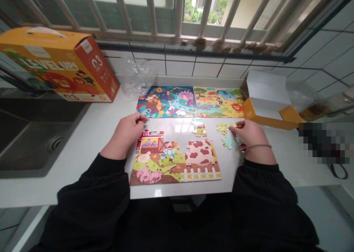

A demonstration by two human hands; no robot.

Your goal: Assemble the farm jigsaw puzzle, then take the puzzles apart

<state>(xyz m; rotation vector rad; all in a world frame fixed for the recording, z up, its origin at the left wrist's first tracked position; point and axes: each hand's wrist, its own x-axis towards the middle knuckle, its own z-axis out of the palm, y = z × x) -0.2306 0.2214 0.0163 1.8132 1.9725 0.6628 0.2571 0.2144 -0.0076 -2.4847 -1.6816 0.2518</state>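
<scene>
We wear a black top (177,226) with loose, wrinkled long sleeves; the left sleeve (94,189) and right sleeve (268,189) look plain and end in snug black cuffs (114,164). Between the right cuff and right hand (246,133), we wear a thin, dull-toned bracelet (261,145) with a small shiny bit.

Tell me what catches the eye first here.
A big orange LEVEL UP! box at the left, behind the sink, would probably grab you first. Next comes the unfinished farm jigsaw with its spotted cow, front and centre on the counter. Behind it, a dark-blue jigsaw and yellow jigsaw lie side by side.
</scene>
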